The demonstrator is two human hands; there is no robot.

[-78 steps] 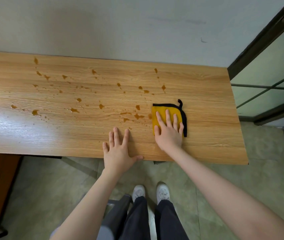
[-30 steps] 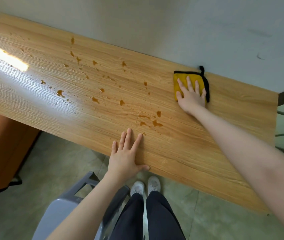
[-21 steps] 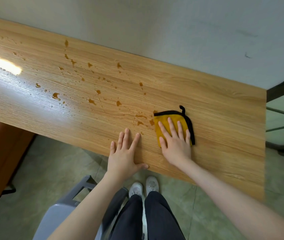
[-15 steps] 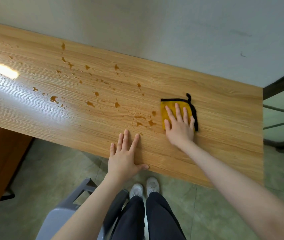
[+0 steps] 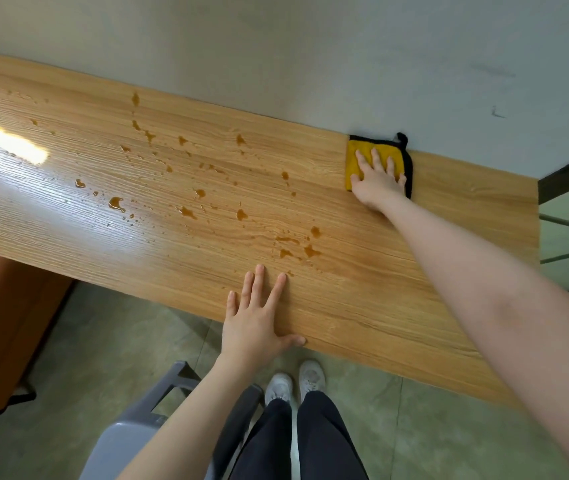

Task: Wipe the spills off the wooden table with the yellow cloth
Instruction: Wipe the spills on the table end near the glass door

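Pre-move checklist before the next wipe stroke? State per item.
1. Right hand flat on yellow cloth: ok.
2. Cloth flat on wooden table, at the wall edge: ok.
3. Left hand braced at the near edge, clear of the spills: ok.
4. Brown spills remaining left of the cloth: not ok, many droplets left.
5. Strip under the right forearm free of droplets: ok where visible.
6. Cloth saturation: cannot tell.
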